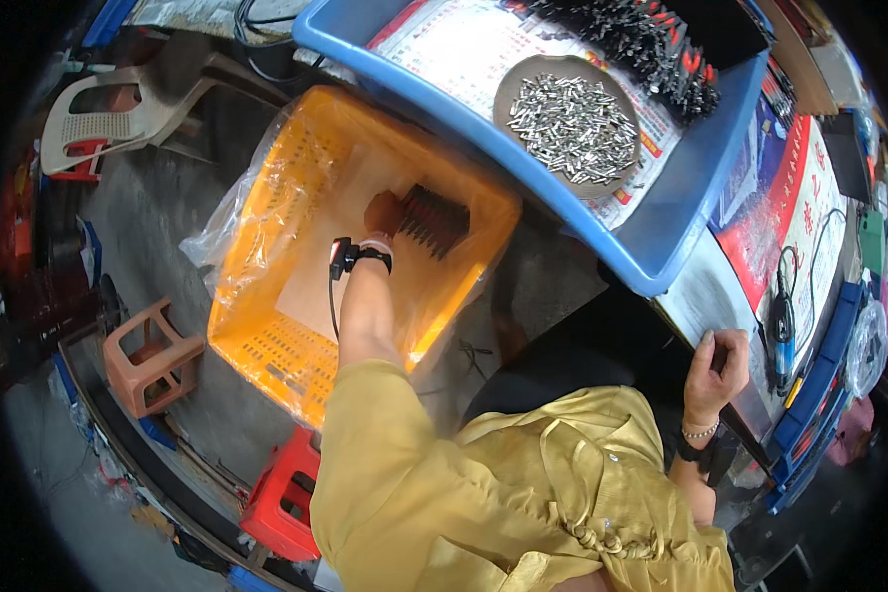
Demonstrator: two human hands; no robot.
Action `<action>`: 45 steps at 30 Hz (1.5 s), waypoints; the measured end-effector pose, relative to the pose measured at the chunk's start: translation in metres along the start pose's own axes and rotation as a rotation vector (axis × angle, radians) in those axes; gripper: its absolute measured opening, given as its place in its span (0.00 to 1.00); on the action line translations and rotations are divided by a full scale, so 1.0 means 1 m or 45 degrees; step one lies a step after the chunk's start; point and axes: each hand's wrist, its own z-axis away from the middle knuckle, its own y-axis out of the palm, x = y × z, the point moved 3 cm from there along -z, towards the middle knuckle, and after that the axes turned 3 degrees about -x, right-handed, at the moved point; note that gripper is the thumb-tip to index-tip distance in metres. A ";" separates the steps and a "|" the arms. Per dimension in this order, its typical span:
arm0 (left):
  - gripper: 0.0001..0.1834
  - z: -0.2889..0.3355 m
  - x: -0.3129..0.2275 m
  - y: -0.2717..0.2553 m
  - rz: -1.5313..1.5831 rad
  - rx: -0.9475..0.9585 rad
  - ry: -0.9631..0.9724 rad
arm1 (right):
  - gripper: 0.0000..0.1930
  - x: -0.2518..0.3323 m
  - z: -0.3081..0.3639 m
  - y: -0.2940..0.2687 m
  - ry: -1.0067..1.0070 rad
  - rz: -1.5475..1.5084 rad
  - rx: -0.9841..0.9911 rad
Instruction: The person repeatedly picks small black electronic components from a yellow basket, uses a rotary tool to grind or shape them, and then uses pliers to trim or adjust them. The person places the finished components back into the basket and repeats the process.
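Observation:
My left hand [383, 213] reaches down into a yellow plastic basket [252, 266] lined with clear film and a pale sheet. It touches the near-left end of a tight row of slim black pieces with red parts [436, 221]; its fingers are hidden in shadow. At the edge of the worktable, my right hand [717, 373] rests with curled fingers and the thumb up, nothing visible in it. A blue tub [562, 212] above the basket holds a heap of similar black and red pieces [651, 49] and a round tray [508, 91] of small shiny metal pins [574, 128].
A blue and black corded hand tool [781, 331] lies on the worktable [705, 286] at the right. Blue trays [809, 395] line its far-right edge. A beige chair [118, 118], a brown stool [153, 357] and a red stool [284, 498] stand left of me.

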 end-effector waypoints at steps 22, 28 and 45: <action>0.13 0.043 0.008 -0.117 0.917 0.086 -0.057 | 0.06 0.002 -0.003 -0.004 0.026 -0.013 0.023; 0.11 0.138 -0.081 -0.242 1.273 -0.045 -0.058 | 0.05 0.003 -0.006 -0.009 -0.028 -0.077 -0.020; 0.07 0.270 -0.440 -0.393 1.615 0.380 0.781 | 0.03 -0.048 0.010 -0.130 0.264 -0.619 -0.009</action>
